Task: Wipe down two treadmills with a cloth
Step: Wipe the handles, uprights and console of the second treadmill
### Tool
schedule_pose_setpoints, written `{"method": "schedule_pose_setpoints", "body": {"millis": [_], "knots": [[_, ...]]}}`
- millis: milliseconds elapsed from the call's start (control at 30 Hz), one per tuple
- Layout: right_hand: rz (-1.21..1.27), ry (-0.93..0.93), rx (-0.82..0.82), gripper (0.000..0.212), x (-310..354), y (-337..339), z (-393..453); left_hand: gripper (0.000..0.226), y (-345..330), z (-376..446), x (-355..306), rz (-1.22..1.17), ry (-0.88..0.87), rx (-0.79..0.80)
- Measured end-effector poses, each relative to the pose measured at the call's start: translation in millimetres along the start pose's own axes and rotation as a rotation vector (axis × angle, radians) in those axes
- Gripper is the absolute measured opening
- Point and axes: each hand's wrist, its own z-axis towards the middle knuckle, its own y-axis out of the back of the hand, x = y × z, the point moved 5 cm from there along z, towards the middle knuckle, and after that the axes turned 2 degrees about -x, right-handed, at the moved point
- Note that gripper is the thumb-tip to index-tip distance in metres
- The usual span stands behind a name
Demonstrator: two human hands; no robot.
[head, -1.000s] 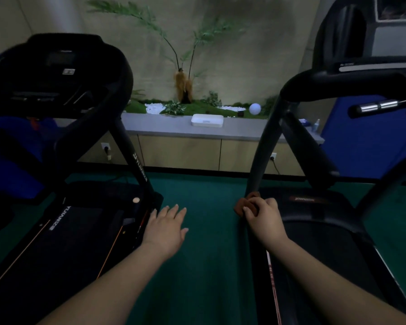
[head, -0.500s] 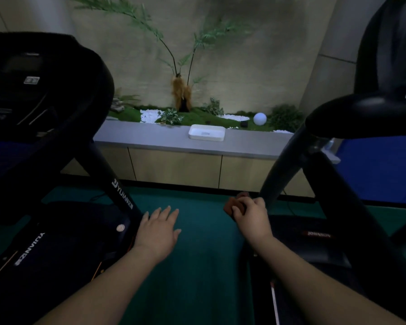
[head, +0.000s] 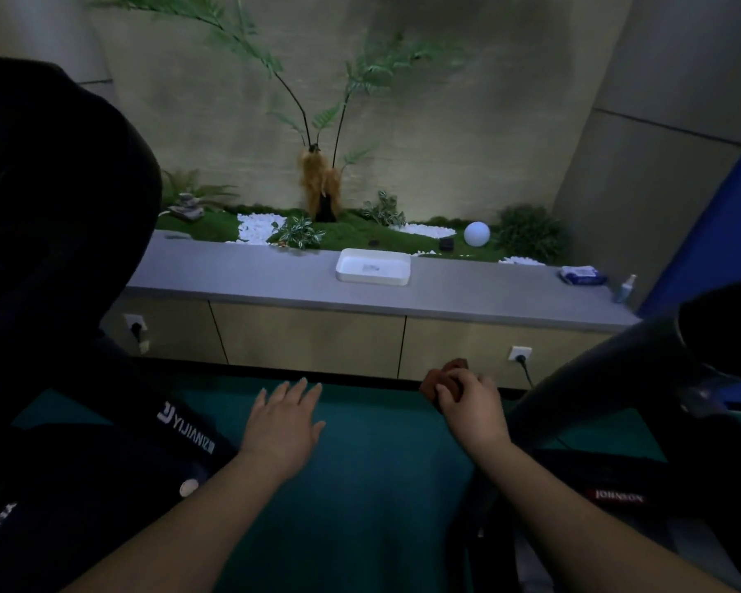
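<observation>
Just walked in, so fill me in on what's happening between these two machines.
A person stands between two treadmills, the left treadmill marked YIJIAN and the right treadmill marked JOHNSON. The right hand grips a reddish-brown cloth close to the right treadmill's slanted upright; whether the cloth touches it is hard to tell. The left hand is spread flat and holds nothing, over the green floor beside the left treadmill.
</observation>
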Motion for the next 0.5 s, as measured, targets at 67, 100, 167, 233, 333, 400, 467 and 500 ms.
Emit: {"method": "schedule_pose_setpoints", "body": {"millis": [67, 100, 167, 233, 333, 400, 467, 500], "knots": [[0.008, -0.014, -0.019, 0.031, 8, -11, 30, 0.059, 2, 37, 10, 0.007, -0.024, -0.006], [0.012, -0.021, -0.027, 0.031, 12, -16, 44, 0.059, 3, 56, 15, 0.012, -0.037, -0.014], [0.013, -0.039, -0.040, 0.031, 19, -24, 69, 0.058, 5, 87, 24, 0.009, -0.062, -0.029], [0.023, -0.054, -0.054, 0.032, 26, -32, 92, 0.058, 6, 118, 33, 0.002, -0.081, -0.031], [0.045, -0.068, -0.074, 0.032, 33, -46, 125, 0.059, 5, 166, 44, 0.005, -0.113, -0.017], [0.054, -0.066, -0.072, 0.031, 35, -54, 146, 0.060, 4, 192, 47, -0.003, -0.122, -0.007], [0.055, -0.068, -0.069, 0.031, 36, -63, 170, 0.061, 2, 219, 48, -0.020, -0.124, -0.009], [0.051, -0.068, -0.073, 0.031, 37, -67, 185, 0.061, 1, 234, 49, -0.031, -0.123, -0.008]]}}
